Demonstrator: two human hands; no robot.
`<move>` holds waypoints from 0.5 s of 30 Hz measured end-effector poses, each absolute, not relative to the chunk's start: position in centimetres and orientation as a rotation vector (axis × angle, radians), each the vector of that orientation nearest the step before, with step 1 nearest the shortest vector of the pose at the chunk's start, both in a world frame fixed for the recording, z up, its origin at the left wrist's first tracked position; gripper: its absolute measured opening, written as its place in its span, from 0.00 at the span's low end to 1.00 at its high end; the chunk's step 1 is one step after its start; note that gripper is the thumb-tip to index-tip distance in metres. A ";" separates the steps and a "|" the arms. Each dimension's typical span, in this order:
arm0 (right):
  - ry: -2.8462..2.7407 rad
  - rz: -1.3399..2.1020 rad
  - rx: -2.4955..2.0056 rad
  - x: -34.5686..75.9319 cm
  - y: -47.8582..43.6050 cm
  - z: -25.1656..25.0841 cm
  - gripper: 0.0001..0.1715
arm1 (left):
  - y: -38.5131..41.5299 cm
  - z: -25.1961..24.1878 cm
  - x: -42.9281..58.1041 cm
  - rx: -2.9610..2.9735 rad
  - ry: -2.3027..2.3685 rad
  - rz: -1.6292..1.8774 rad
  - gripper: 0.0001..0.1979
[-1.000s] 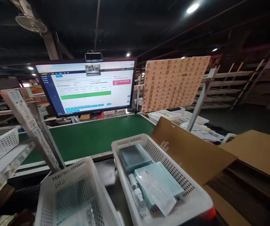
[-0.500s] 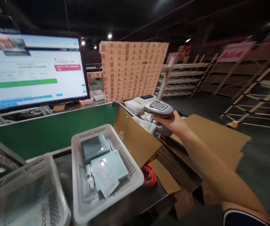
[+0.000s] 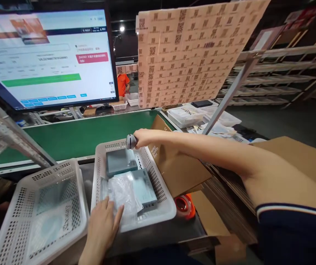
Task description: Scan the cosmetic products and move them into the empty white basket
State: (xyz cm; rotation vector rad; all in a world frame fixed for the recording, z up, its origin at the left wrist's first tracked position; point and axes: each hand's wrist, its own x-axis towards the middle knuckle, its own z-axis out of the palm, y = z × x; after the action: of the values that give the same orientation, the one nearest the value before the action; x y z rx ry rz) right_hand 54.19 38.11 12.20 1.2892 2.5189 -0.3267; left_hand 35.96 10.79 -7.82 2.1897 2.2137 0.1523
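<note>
My right hand (image 3: 144, 137) reaches across from the right and grips a handheld scanner (image 3: 131, 141), held over the far end of a white perforated basket (image 3: 162, 211). Inside the basket lie a grey-blue box (image 3: 119, 162), a second pale blue box (image 3: 144, 188) and a clear plastic bag with paper (image 3: 122, 193). My left hand (image 3: 102, 224) rests at the basket's near edge, fingers spread flat on the plastic bag.
A second white basket (image 3: 3, 235) with a bagged item stands to the left. Behind are a green conveyor belt (image 3: 72, 136), a large monitor (image 3: 47, 55) and a board of QR labels (image 3: 191, 51). Flat brown cartons (image 3: 174, 169) and orange tape (image 3: 184, 206) lie to the right. A person in orange (image 3: 123, 83) stands far back.
My right hand swung the scanner from the right side over to the basket. My left hand came into view and settled on the bag in the basket. The camera tilted down.
</note>
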 end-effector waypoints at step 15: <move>3.122 -0.156 1.585 64.9 36.7 21.6 0.19 | 12.0 -8.5 36.4 2.132 1.865 0.300 0.31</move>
State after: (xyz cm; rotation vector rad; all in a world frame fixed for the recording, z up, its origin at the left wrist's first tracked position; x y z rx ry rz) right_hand 64.89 36.68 21.61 1.5850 3.1220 -0.1555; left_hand 36.37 12.02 -8.50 2.1316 1.8645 0.2997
